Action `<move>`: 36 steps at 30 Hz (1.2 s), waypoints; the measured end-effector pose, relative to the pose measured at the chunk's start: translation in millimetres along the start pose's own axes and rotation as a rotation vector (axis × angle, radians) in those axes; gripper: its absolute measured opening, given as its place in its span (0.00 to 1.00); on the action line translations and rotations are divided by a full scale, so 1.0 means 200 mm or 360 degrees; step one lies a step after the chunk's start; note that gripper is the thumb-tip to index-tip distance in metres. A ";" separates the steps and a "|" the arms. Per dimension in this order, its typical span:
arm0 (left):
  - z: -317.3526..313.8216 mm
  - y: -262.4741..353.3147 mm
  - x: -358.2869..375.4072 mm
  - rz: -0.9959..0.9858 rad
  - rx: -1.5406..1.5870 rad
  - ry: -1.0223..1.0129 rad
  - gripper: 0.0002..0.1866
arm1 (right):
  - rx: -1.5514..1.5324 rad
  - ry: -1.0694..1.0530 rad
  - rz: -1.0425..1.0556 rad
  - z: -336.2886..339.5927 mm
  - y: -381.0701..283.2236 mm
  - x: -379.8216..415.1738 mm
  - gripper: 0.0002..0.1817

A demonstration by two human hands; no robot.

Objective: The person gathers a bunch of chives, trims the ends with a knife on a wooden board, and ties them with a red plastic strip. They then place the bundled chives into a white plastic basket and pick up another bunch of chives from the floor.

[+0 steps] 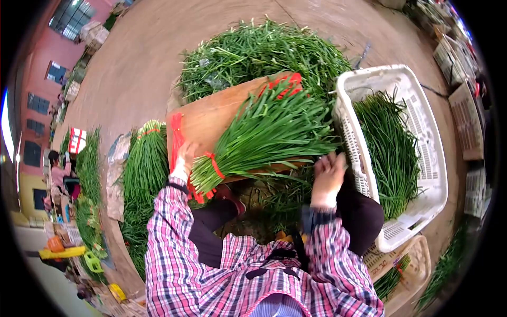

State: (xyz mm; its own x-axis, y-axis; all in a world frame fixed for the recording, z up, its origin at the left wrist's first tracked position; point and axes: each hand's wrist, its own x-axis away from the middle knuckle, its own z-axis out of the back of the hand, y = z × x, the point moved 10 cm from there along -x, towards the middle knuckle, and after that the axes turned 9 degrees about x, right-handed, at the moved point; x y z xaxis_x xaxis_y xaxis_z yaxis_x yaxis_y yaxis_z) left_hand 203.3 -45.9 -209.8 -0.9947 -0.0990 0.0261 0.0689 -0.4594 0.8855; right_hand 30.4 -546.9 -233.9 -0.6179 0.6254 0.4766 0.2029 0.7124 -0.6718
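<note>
A large bunch of green stalks (274,132) lies on a wooden board (211,108), with a red band (215,165) around its pale cut ends. My left hand (186,157) is at the board's left edge, beside the cut ends and the hanging red strips (176,132); its fingertips are too small to read. My right hand (329,171) is near the leaf tips, its fingers bent and slightly blurred, next to the white crate. More red strips (288,83) lie at the board's top right.
A white crate (372,71) with loose greens stands on the right. Behind the board is a heap of greens (264,50). A banded bunch (146,164) lies at the left. Another crate (420,264) is at lower right. A person (59,171) sits far left.
</note>
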 end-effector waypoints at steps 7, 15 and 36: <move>-0.47 0.17 -0.09 0.0698 0.0097 -0.0914 0.27 | 0.0794 -0.0879 -0.1253 -0.10 0.90 0.78 0.33; -0.65 0.33 0.11 0.0553 -0.0176 -0.1314 0.39 | 0.0421 -0.0599 -0.1188 -0.31 1.11 0.58 0.39; -0.07 1.48 0.51 -0.0591 0.0566 -0.0667 0.28 | 0.1071 -0.1950 0.0611 -1.55 -0.21 0.92 0.22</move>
State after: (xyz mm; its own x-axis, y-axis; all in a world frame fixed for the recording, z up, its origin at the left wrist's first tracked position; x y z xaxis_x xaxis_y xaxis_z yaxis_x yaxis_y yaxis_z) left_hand 122.7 -204.8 47.6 -0.8979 0.3944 -0.1957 -0.2418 -0.0702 0.9678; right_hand 142.4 -363.3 58.1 -0.9279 -0.1660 -0.3339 0.3268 0.0691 -0.9426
